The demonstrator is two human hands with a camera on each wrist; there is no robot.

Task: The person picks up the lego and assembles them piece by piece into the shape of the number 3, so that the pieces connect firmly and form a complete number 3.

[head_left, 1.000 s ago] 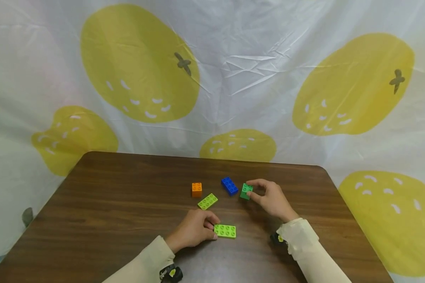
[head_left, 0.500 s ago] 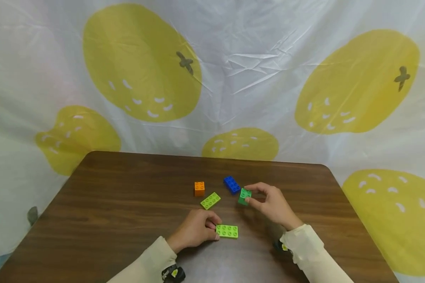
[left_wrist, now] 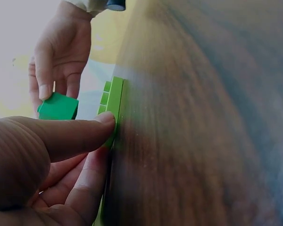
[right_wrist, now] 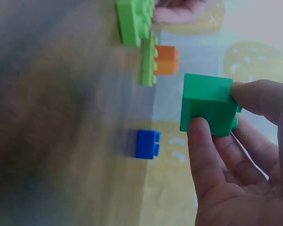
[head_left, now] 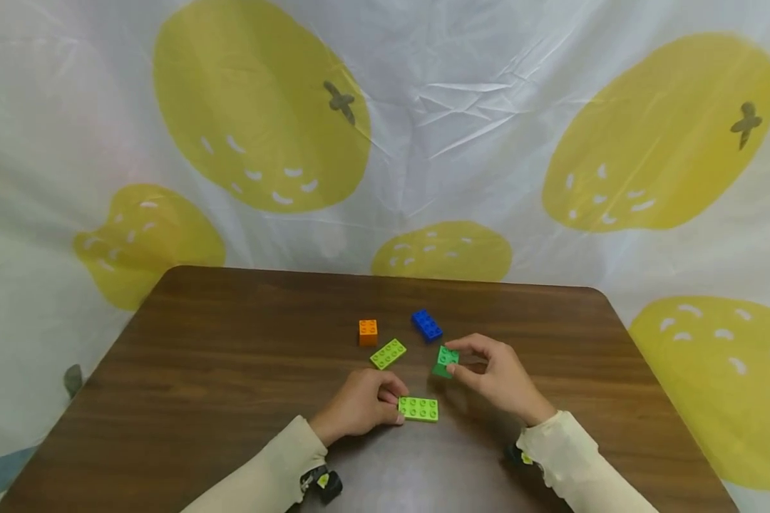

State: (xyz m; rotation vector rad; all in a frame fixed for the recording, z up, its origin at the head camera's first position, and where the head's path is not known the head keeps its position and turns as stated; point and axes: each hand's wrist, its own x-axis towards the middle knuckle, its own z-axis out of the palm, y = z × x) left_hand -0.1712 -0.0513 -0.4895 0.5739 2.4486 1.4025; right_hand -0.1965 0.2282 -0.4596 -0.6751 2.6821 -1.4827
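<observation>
My left hand pinches the left end of a flat lime-green building brick between thumb and fingers; it lies on the table. Beyond it and to the right, my right hand holds a square green brick by its sides. In the right wrist view, the green brick is up off the table, studs turned towards the palm side. The left wrist view has the held lime brick low against the wood, with the green brick apart from it.
A second flat lime brick lies slantwise beyond my left hand. An orange brick stands behind it, and a blue brick lies further right. The brown table ends at a fruit-patterned cloth.
The right hand has lifted the green brick and brought it nearer to me and slightly left, away from the blue brick's side. My left hand keeps its hold on the lime brick.
</observation>
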